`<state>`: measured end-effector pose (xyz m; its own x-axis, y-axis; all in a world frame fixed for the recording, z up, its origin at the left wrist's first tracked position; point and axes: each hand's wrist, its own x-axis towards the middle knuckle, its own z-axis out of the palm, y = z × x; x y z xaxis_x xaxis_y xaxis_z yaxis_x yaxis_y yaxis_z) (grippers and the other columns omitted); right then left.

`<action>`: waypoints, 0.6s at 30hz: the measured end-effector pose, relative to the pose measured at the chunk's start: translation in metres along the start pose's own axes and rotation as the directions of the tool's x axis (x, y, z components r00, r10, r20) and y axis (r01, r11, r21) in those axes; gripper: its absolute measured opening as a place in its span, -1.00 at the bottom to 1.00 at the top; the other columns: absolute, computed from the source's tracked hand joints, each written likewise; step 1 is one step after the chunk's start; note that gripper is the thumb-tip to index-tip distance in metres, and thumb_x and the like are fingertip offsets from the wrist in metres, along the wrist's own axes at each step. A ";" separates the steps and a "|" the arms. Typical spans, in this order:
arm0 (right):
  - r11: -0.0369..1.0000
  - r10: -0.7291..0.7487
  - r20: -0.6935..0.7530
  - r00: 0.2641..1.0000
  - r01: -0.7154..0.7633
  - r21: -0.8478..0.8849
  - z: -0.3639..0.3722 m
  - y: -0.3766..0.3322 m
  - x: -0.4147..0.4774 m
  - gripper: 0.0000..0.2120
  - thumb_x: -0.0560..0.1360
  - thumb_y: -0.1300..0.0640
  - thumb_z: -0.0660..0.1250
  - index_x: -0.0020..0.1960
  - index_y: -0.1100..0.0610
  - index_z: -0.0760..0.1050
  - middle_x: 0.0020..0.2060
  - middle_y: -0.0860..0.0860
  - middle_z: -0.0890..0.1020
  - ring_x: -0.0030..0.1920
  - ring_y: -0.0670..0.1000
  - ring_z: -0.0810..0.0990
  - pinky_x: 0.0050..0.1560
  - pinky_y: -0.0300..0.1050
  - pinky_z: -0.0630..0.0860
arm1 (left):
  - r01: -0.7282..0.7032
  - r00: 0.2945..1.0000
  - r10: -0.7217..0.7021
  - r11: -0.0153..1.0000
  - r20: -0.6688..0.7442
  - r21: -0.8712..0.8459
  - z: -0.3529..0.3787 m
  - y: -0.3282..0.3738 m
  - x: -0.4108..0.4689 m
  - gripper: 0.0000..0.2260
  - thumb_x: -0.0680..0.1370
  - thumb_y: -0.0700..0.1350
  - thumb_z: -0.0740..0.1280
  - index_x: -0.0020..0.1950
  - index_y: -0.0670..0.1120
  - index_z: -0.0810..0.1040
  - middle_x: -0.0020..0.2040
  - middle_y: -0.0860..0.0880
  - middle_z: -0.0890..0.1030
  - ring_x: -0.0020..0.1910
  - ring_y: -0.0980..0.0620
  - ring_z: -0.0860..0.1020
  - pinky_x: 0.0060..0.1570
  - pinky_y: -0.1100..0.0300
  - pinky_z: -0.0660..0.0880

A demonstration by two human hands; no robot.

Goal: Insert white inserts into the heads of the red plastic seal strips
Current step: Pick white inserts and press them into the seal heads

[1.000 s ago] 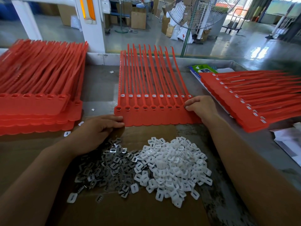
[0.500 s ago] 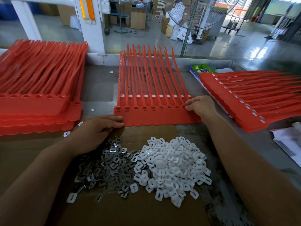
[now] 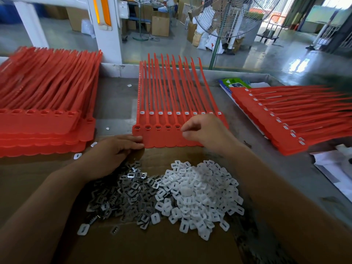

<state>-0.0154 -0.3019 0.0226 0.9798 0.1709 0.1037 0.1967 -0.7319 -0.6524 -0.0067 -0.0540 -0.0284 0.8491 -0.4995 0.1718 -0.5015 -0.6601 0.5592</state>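
A sheet of joined red seal strips [image 3: 167, 103] lies in the middle of the table, heads toward me. The upper row of heads shows white inserts, while the lower row of sockets looks dark. My left hand [image 3: 114, 151] rests flat, fingertips touching the sheet's lower left corner. My right hand [image 3: 205, 130] hovers over the lower heads near the sheet's middle. Its index finger and thumb are slightly apart and I see nothing between them. A heap of white inserts [image 3: 200, 187] sits on the cardboard [image 3: 152, 244] in front of me.
A pile of grey metal clips [image 3: 122, 195] lies left of the white heap. Stacked red strip sheets stand at the left [image 3: 43, 96], and more fitted with inserts at the right [image 3: 285, 115]. Papers [image 3: 339, 168] and a green packet [image 3: 234, 83] lie at the right; a fan [image 3: 228, 16] stands beyond the table.
My right hand has left the sheet's right edge and moved left over the middle heads. My left hand has stayed at the lower left corner.
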 end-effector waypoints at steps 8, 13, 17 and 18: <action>0.971 -0.121 0.420 0.899 0.196 -0.140 0.037 -0.046 -0.025 -0.86 0.44 0.12 0.39 -0.03 0.10 0.63 -0.13 -0.11 0.64 -0.16 -0.19 0.53 -0.07 -0.31 0.48 | -0.018 1.000 0.018 1.000 -0.010 -0.013 0.002 0.000 0.001 -0.62 0.48 -0.42 0.22 0.20 -0.08 0.54 0.22 0.21 0.38 0.28 0.24 0.30 0.14 0.67 0.04; 0.964 -0.080 0.446 0.892 0.183 -0.194 0.043 -0.048 -0.026 -0.87 0.44 0.18 0.39 -0.02 0.13 0.64 -0.08 -0.03 0.66 -0.08 -0.09 0.58 -0.07 -0.24 0.48 | -0.021 1.000 0.020 1.000 -0.017 -0.013 0.001 0.000 0.001 -0.62 0.49 -0.41 0.21 0.19 -0.07 0.55 0.22 0.22 0.38 0.28 0.25 0.30 0.19 0.59 0.06; 0.961 -0.071 0.455 0.888 0.182 -0.206 0.043 -0.047 -0.025 -0.88 0.44 0.16 0.39 -0.04 0.15 0.61 -0.07 -0.01 0.64 -0.15 -0.12 0.51 -0.14 -0.24 0.40 | -0.023 1.000 0.023 1.000 -0.013 -0.015 0.001 -0.001 0.002 -0.60 0.47 -0.44 0.21 0.19 -0.08 0.54 0.23 0.21 0.37 0.28 0.24 0.29 0.17 0.64 0.04; 0.960 -0.074 0.461 0.884 0.188 -0.207 0.043 -0.046 -0.025 -0.89 0.45 0.16 0.38 -0.04 0.15 0.60 -0.08 -0.01 0.63 -0.15 -0.13 0.48 -0.14 -0.23 0.40 | -0.023 1.000 0.022 1.000 -0.012 -0.015 0.001 -0.001 0.003 -0.60 0.48 -0.43 0.20 0.19 -0.08 0.54 0.23 0.21 0.37 0.28 0.24 0.29 0.15 0.66 0.03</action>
<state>-0.0508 -0.2443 0.0180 0.8353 0.5096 -0.2063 0.3807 -0.8069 -0.4516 -0.0043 -0.0555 -0.0292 0.8396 -0.5074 0.1940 -0.5179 -0.6400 0.5676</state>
